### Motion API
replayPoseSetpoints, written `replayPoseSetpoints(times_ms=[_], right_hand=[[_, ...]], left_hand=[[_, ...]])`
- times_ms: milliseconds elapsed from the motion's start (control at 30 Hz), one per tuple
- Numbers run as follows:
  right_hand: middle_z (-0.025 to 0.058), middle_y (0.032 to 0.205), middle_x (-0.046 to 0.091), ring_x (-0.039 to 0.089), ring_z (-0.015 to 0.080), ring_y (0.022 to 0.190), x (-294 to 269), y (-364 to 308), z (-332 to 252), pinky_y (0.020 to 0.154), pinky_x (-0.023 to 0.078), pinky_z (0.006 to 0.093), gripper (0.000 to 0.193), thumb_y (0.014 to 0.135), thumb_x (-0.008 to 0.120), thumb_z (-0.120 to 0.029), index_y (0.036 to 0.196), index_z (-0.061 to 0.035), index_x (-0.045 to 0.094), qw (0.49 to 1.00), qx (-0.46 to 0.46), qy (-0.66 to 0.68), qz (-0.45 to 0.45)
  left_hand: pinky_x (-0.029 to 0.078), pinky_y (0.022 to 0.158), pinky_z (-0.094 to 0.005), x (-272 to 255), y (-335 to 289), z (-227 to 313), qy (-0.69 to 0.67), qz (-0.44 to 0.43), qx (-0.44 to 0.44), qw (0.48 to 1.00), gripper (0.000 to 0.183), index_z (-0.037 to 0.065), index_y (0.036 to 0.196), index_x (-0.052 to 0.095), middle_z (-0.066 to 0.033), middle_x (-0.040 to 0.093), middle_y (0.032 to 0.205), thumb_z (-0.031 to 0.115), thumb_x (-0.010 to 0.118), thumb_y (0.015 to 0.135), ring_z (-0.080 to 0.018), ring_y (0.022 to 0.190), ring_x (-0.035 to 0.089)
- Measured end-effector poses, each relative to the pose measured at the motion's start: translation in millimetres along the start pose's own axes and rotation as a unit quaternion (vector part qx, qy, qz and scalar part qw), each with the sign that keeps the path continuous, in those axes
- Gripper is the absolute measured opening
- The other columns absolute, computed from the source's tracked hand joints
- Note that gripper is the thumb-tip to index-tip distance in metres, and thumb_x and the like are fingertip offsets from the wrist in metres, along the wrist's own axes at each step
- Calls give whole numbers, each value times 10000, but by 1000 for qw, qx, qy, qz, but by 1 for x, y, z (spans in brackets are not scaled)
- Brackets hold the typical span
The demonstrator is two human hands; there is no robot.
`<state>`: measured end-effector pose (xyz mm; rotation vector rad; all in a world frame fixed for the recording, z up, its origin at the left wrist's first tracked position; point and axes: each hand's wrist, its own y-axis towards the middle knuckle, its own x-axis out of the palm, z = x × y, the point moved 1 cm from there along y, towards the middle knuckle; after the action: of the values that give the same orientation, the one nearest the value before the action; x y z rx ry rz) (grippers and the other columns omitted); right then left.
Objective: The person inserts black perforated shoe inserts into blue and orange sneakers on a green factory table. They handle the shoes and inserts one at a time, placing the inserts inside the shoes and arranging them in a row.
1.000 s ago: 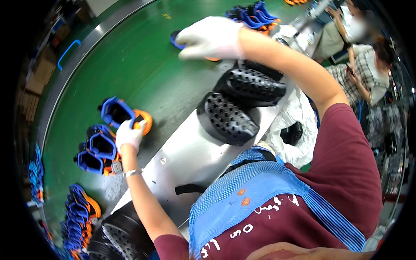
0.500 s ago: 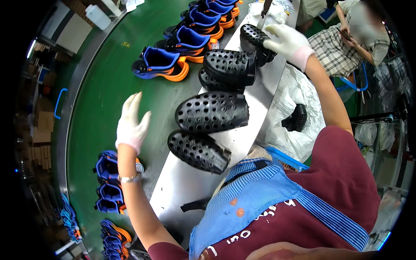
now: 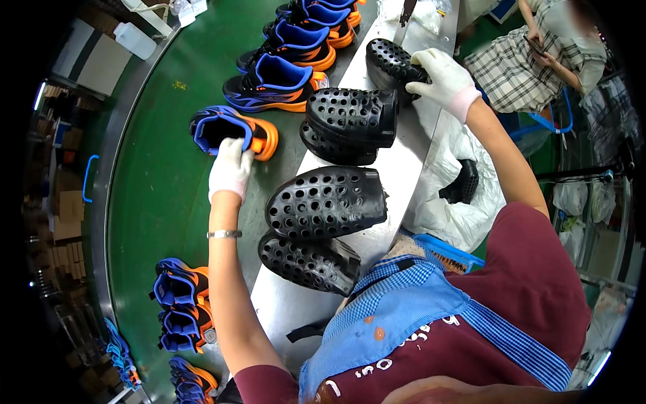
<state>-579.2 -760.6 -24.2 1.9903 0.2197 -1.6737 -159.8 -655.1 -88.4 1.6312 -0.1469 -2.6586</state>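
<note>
Left hand (image 3: 231, 176) is pinching 1 shoe (image 3: 234, 126) by its collar, likely soft, light, grippable there; right hand (image 3: 444, 77) is gripping a stiff-looking form (image 3: 388, 62) at its end.

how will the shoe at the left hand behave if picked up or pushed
The shoe may give around its opening, where the blue lining looks soft. It seems unlikely to roll if nudged, standing upright on its orange sole.
</note>
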Motion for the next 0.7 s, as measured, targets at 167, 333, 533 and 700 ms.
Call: replayPoseSetpoints(times_ms=[167,333,533,700], right_hand=[[130,996,574,591,313,977,-9,7,-8,836,486,387,452,743,750,-328,1057,-63,560,999,9,-6,-31],[146,980,577,595,322,959,-13,-2,-6,829,488,398,465,733,751,-341,1036,-46,558,999,22,-15,-24],[165,965,621,612,332,934,-66,-4,-18,820,493,413,431,747,705,-360,991,-27,581,998,42,17,39],[148,850,630,644,258,793,-121,-4,-116,714,510,347,398,720,759,-319,935,-16,617,978,-97,117,143]], left_hand=[[483,837,-422,-29,-65,-14,35,11,-14,999,213,57,1049,620,-157,577,1095,168,534,889,-375,985,584],[488,821,-418,-48,-136,-23,83,5,-116,990,217,59,1036,638,-140,587,1072,182,548,881,-359,959,593],[446,984,-389,-65,-201,-42,61,55,-113,990,389,39,1215,595,-189,569,1234,161,623,847,-365,1143,552],[450,995,-323,-102,-201,7,-143,162,-181,960,482,-5,1363,481,-145,562,1274,113,619,916,-228,1149,588]])
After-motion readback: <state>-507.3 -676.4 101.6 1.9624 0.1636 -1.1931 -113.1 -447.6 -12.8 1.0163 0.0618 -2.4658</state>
